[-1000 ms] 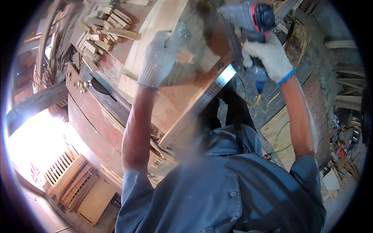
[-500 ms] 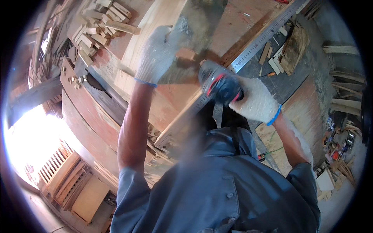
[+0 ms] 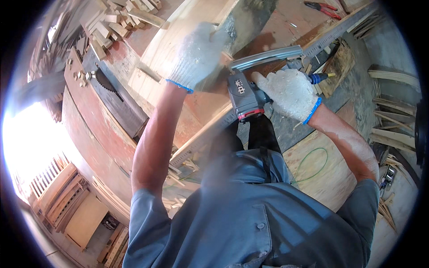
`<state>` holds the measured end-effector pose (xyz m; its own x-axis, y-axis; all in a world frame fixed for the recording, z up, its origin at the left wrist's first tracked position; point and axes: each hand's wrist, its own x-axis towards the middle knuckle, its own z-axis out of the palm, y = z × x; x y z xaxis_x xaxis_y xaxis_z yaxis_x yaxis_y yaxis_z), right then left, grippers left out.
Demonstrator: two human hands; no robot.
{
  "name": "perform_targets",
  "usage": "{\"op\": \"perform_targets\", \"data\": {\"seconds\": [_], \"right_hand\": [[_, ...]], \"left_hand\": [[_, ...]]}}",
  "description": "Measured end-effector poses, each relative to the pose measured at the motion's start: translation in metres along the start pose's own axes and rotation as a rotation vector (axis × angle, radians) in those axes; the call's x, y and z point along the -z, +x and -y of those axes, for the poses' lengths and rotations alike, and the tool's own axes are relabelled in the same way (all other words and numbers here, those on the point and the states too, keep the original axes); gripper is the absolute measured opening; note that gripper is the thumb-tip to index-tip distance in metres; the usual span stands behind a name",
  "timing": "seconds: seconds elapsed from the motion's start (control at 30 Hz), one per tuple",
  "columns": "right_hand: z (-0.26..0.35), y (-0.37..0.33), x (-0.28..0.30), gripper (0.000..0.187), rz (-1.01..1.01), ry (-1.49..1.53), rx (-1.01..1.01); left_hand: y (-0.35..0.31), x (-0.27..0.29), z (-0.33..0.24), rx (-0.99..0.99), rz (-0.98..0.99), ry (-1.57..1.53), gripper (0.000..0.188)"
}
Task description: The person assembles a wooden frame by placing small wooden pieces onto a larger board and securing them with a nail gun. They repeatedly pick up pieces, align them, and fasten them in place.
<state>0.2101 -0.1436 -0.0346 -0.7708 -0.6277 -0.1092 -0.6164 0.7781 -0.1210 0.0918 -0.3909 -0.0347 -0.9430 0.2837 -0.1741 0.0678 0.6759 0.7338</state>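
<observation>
My right hand [image 3: 288,94], in a white knitted glove with a blue cuff, is closed round the handle of a nail gun [image 3: 243,91]. The tool has a grey head with a red band, a long silver magazine and a blue air fitting near my wrist. The head hangs over a metal-edged rule along the bench front. My left hand [image 3: 194,56], gloved alike, grips the edge of a wooden board [image 3: 252,27] with a dark grey face. Its fingertips are blurred. Beneath it lies a wide pale wooden panel [image 3: 154,49].
Small wood offcuts [image 3: 118,24] are heaped at the far left, with a saw blade [image 3: 107,85] nearer. Red-handled pliers [image 3: 324,9] lie at the far right. A green hose [image 3: 313,163] loops over plywood on the right. Stacked slats [image 3: 393,111] stand by the right wall.
My right hand has turned the nail gun, so its silver magazine and head now show side-on. The left hand has shifted slightly right and away. The view has moved a little.
</observation>
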Motion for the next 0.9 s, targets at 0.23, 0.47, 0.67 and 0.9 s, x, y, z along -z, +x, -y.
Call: {"op": "perform_targets", "data": {"seconds": [0.23,0.47,0.67,0.9], "right_hand": [[0.004,-0.001,0.004,0.046,-0.001,0.051,-0.019],[0.004,-0.001,0.017,0.054,0.11,0.13,-0.088],[0.012,-0.026,0.028,0.059,0.039,0.407,-0.212],[0.018,-0.042,0.026,0.056,0.007,0.642,-0.351]], "left_hand": [[-0.001,-0.002,0.004,-0.042,-0.031,0.043,0.042],[-0.001,-0.003,0.003,0.042,0.01,-0.064,0.04],[0.004,0.0,0.015,-0.014,0.014,-0.053,0.035],[0.003,0.0,0.017,-0.027,-0.018,-0.037,0.047]]}}
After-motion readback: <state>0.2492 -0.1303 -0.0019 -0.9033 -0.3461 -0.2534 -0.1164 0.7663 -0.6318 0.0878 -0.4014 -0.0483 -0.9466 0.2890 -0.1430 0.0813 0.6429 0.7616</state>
